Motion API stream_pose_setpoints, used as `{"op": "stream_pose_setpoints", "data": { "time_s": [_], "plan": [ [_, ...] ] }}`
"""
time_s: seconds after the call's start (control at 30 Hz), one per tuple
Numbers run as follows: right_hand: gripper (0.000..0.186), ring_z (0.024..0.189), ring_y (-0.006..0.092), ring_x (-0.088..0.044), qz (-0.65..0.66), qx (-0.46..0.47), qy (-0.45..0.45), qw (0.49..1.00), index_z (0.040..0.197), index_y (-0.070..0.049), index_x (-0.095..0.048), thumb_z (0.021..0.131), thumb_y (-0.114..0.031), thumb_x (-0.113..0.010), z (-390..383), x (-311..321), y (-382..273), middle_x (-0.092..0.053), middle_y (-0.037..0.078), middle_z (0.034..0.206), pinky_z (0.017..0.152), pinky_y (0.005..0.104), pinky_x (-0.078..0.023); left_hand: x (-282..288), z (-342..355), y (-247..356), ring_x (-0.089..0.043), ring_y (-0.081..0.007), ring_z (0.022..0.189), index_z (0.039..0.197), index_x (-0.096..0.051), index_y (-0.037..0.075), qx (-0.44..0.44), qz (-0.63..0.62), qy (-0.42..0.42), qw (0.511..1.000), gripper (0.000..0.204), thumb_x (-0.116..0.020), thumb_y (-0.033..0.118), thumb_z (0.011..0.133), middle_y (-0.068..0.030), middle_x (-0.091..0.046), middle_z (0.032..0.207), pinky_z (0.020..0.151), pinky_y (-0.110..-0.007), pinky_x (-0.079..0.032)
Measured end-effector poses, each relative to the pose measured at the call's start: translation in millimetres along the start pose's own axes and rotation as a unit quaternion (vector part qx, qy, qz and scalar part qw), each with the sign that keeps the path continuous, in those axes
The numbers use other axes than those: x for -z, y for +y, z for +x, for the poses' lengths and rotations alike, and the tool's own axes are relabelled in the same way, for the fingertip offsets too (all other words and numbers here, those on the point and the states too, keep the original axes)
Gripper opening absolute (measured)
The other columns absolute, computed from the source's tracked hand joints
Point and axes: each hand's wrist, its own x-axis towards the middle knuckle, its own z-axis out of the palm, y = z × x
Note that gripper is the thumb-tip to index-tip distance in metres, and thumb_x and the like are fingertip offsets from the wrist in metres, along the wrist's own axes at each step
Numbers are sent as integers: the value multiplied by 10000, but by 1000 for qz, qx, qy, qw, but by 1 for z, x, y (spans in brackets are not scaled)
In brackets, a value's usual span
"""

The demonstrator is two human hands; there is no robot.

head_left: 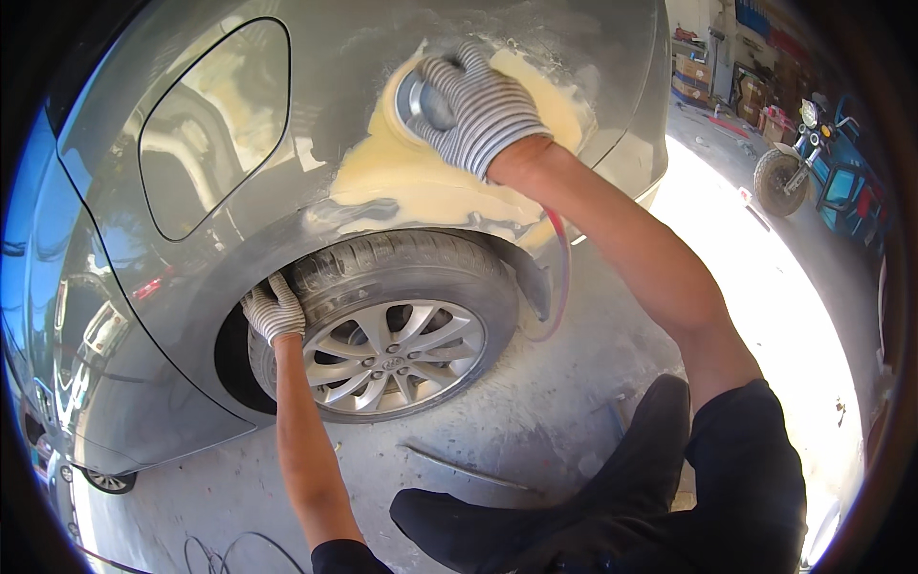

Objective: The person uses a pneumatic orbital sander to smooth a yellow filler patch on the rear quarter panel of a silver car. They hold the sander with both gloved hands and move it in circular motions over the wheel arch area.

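Observation:
My right hand (pixel 478 120), in a striped glove, is closed on a round silver-and-dark sander (pixel 415 100), held against a pale yellow filler patch (pixel 368 182) on the grey car's rear quarter panel. A pinkish-red hose (pixel 564 273) hangs below it. My gloved left hand (pixel 275 308) reaches to the wheel arch, its fingers extended at the arch edge beside the tyre's top (pixel 382 256). The alloy wheel (pixel 392 359) sits below the patch, and a closed fuel flap (pixel 215 124) is up and left of it.
A blue three-wheeler (pixel 841 191) stands at the right, with stacked cartons (pixel 693 77) behind it. Cables (pixel 229 545) and a thin strip (pixel 469 469) lie on the concrete floor (pixel 545 392). My dark-clad legs show below the car.

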Motion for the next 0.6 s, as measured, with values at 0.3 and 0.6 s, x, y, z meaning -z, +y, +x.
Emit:
{"op": "stream_pose_setpoints", "data": {
  "time_s": [0.3,0.6],
  "plan": [
    [565,1116,399,-716,-9,69,1,998,1439,-168,-623,924,-346,-772,-7,-9,-11,-585,187,1405,952,505,-614,1,-1,-12,-512,-570,1337,1399,-653,-39,16,40,-10,999,645,-530,485,1043,-346,-611,1433,1200,-598,-351],
    [527,1109,391,-710,12,71,29,997,1373,-158,-653,894,-309,-810,-14,-8,-15,-602,156,1376,942,488,-616,-3,-3,-6,-523,-565,1335,1376,-674,-12,21,42,-11,999,608,-551,468,1025,-339,-633,1408,1204,-594,-363]
  ]
}}
